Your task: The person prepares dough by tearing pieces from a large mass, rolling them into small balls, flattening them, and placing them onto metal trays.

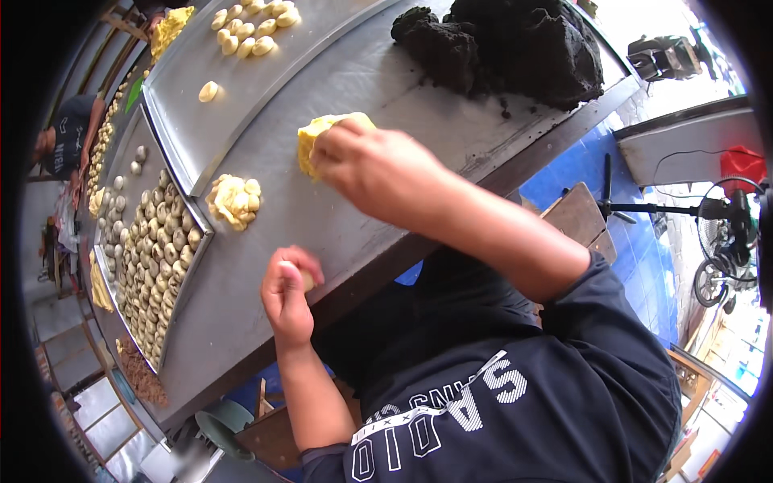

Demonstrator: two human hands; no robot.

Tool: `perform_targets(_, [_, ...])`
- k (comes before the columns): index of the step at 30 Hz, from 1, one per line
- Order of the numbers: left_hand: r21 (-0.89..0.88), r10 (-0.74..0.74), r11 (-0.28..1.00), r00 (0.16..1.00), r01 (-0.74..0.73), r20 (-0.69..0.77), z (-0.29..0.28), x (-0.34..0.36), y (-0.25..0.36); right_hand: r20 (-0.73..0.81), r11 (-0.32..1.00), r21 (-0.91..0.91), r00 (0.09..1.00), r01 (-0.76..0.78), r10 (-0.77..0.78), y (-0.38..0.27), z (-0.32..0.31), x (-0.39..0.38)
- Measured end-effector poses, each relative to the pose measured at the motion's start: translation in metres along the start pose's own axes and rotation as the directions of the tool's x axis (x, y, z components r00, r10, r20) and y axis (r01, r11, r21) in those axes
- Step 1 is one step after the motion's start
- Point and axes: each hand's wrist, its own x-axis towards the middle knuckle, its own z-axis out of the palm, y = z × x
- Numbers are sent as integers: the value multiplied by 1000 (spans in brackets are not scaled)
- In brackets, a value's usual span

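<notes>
My right hand [374, 165] reaches across the metal table [298, 221], its fingers curled onto a yellow block of dough [308, 149] and covering much of it. Nearer the table's front edge, my left hand [288, 296] is raised with its fingers bent around a small pale piece of dough [307, 280], mostly hidden in the palm. Left of the block sits a lumpy cluster of pale yellow dough [233, 201]. Toward the far right of the table rests a large, crumbly, near-black mass [523, 52], apart from both hands.
A metal tray [173, 121] at the far side carries smooth pale dough balls [250, 32]. Another tray [208, 229] at the left is packed with rounded pieces [157, 258]. Brown crumbly stuff [141, 374] lies beyond it. Another person [72, 133] stands at the far left.
</notes>
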Motion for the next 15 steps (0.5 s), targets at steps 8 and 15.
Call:
perform_targets(8, [786, 189, 566, 967, -249, 170, 9, -3, 32, 214, 986, 168, 977, -20, -17, -13, -21, -32])
perform_targets(15, [634, 121, 761, 991, -134, 63, 0, 2, 7, 8, 988, 132, 997, -77, 77, 20, -19, -31])
